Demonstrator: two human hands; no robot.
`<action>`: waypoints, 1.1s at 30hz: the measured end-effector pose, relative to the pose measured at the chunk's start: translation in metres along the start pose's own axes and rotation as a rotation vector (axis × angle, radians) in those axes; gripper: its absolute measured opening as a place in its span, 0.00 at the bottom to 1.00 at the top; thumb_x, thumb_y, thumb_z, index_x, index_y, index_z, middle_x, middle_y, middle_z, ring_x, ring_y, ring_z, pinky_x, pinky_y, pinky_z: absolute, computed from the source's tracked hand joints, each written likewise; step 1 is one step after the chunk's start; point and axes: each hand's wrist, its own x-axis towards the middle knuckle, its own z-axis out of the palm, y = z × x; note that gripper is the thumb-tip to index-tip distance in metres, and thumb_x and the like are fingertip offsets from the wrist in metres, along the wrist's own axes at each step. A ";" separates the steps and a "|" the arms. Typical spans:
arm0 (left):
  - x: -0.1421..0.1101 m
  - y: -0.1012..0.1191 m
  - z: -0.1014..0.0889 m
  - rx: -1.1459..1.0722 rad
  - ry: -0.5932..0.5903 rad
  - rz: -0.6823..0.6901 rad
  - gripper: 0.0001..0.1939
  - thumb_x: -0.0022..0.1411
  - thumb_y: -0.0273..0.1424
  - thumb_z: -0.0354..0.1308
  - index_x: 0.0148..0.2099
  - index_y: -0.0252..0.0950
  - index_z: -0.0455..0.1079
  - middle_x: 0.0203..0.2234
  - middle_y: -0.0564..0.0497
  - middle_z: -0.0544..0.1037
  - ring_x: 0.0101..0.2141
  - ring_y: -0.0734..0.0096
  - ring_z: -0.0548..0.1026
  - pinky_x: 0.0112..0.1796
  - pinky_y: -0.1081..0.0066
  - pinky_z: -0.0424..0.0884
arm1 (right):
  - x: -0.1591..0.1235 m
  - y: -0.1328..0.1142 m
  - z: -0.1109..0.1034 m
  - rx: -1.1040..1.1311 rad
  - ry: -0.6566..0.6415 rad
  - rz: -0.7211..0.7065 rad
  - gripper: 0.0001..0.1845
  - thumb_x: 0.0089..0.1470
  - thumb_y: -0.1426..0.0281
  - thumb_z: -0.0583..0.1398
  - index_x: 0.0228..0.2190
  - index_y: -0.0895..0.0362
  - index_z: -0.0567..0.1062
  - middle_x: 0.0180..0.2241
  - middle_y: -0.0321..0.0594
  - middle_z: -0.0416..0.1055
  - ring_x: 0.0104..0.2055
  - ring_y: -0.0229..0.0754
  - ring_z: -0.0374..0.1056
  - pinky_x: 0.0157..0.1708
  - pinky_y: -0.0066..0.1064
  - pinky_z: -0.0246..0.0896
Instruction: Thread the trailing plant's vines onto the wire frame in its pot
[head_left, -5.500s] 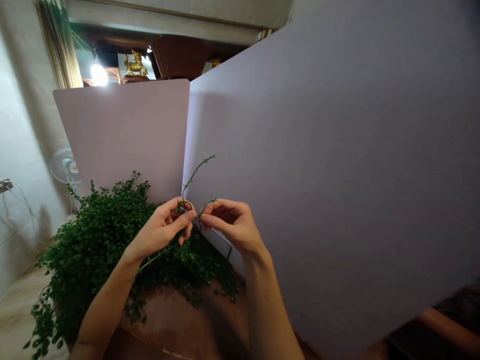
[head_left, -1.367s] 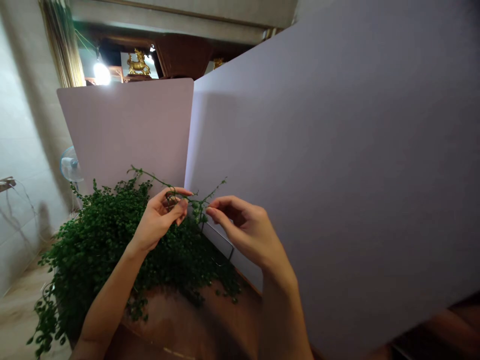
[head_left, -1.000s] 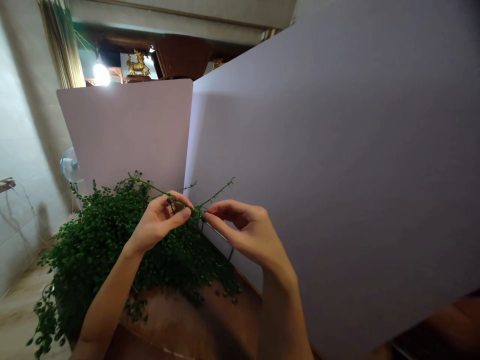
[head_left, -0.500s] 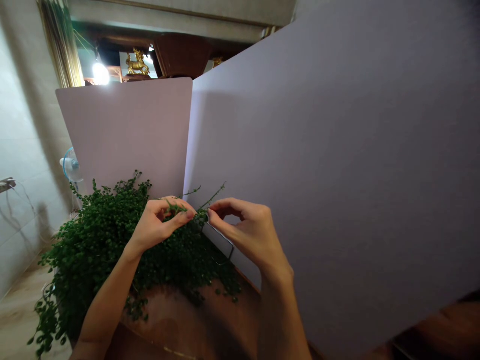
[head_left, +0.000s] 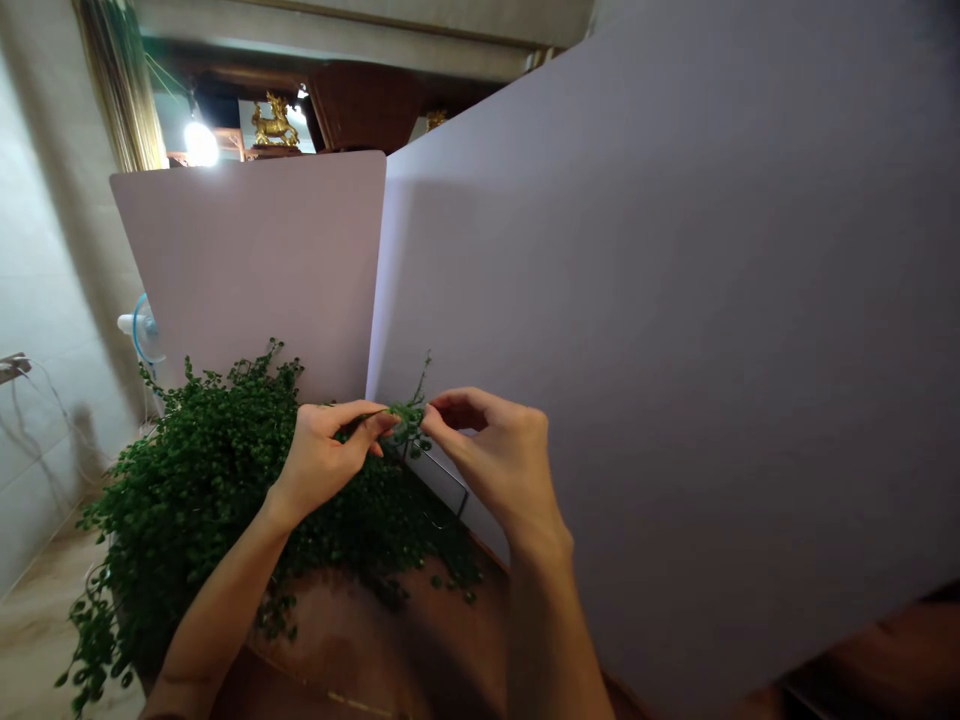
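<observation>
A small green leafy sprig [head_left: 409, 420] is pinched between my two hands, above the right end of a big trailing plant [head_left: 202, 460]. My left hand [head_left: 334, 445] closes thumb and forefinger on the sprig's left side. From the right, my right hand [head_left: 491, 445] pinches its other side with thumb and fingertips. One thin stem of the sprig points up between the hands. The plant's dense mass of small round leaves spreads over the brown wooden table [head_left: 360, 640] and hangs down at the left.
Two pale panels stand behind the plant, one at the back [head_left: 262, 260] and a large one on the right [head_left: 637, 320]. A thin metal wire stand [head_left: 454, 505] rests against the right panel. Behind are a lit bulb [head_left: 200, 145], a golden figurine [head_left: 274, 122] and a fan [head_left: 146, 328].
My left hand has shifted slightly right and its fingers have turned. The sprig now sits bunched between both hands, with its stem pointing more upright.
</observation>
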 end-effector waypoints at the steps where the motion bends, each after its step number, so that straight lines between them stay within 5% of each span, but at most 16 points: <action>1: 0.000 0.000 0.001 0.015 -0.009 0.003 0.15 0.66 0.40 0.59 0.38 0.33 0.80 0.24 0.49 0.81 0.24 0.74 0.79 0.31 0.76 0.75 | 0.001 0.001 0.002 -0.006 0.016 0.009 0.05 0.48 0.70 0.64 0.25 0.57 0.79 0.23 0.37 0.78 0.25 0.38 0.73 0.30 0.29 0.67; 20: -0.001 0.005 0.013 0.119 0.111 0.065 0.10 0.67 0.32 0.57 0.42 0.35 0.79 0.23 0.51 0.82 0.30 0.68 0.82 0.38 0.71 0.77 | -0.002 -0.007 0.018 -0.118 0.173 -0.044 0.09 0.54 0.70 0.59 0.27 0.58 0.79 0.25 0.40 0.78 0.25 0.40 0.72 0.30 0.32 0.66; 26: -0.011 0.023 -0.011 0.094 0.317 0.081 0.08 0.67 0.31 0.57 0.39 0.36 0.78 0.25 0.53 0.81 0.24 0.76 0.78 0.30 0.77 0.75 | 0.009 0.034 -0.008 -0.345 0.298 0.050 0.12 0.53 0.69 0.58 0.27 0.60 0.80 0.25 0.48 0.78 0.26 0.48 0.74 0.33 0.41 0.67; 30: -0.006 0.027 -0.030 0.002 0.361 -0.011 0.11 0.66 0.36 0.59 0.37 0.34 0.77 0.24 0.53 0.79 0.23 0.77 0.77 0.29 0.77 0.75 | 0.013 0.058 -0.034 -0.327 0.254 0.181 0.11 0.51 0.66 0.61 0.28 0.60 0.81 0.26 0.49 0.79 0.30 0.53 0.76 0.38 0.46 0.69; 33: 0.001 0.023 -0.026 -0.103 0.316 -0.080 0.14 0.66 0.39 0.59 0.37 0.33 0.77 0.23 0.52 0.79 0.21 0.77 0.76 0.27 0.77 0.73 | 0.011 0.051 -0.026 -0.109 0.074 0.174 0.12 0.51 0.62 0.64 0.28 0.59 0.79 0.23 0.44 0.78 0.26 0.47 0.76 0.32 0.38 0.70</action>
